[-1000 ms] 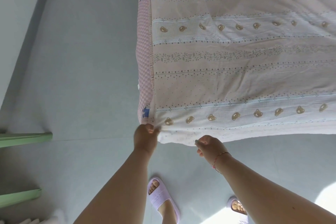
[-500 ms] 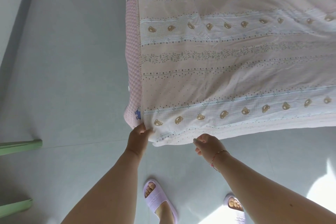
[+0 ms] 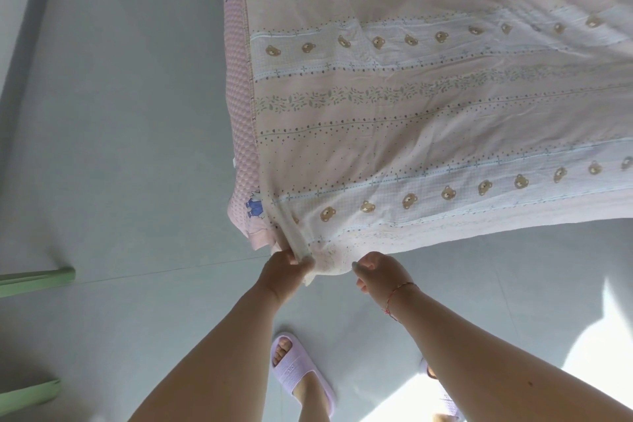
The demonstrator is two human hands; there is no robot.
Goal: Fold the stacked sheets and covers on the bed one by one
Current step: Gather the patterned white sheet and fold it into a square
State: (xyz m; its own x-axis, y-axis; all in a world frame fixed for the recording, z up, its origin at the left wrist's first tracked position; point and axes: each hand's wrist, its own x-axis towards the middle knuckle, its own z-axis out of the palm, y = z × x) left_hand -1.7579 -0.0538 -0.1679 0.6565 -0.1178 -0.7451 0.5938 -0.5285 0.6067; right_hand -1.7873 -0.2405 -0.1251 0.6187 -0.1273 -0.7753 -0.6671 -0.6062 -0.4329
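Fabric is filling most of your view: a pale bear-print cover (image 3: pixel 428 134) is lying spread across the bed, its near edge hanging toward you over the grey floor (image 3: pixel 120 147). Your left hand (image 3: pixel 282 272) is gripping the cover's near left corner, fingers curled round a bunched, rolled strip of the cloth that is running up and away from your fist. Your right hand (image 3: pixel 378 272) is pinching the same near edge just beside the left one, thumb and fingers closed on the hem, and a red string bracelet (image 3: pixel 399 295) is circling that wrist. The stretch of edge between your two hands is sagging in a small loose fold. Beneath the cover, a pink quilted sheet (image 3: pixel 239 113) with small blue cartoon figures is showing along the left side of the bed, and its lower corner is poking out just left of your left hand. You are standing on the floor in lilac slippers (image 3: pixel 298 370), the left one plainly visible and the right one mostly hidden behind your forearm. Two green bars (image 3: pixel 34 279) are reaching in from the left edge of the view, well apart from the bed.
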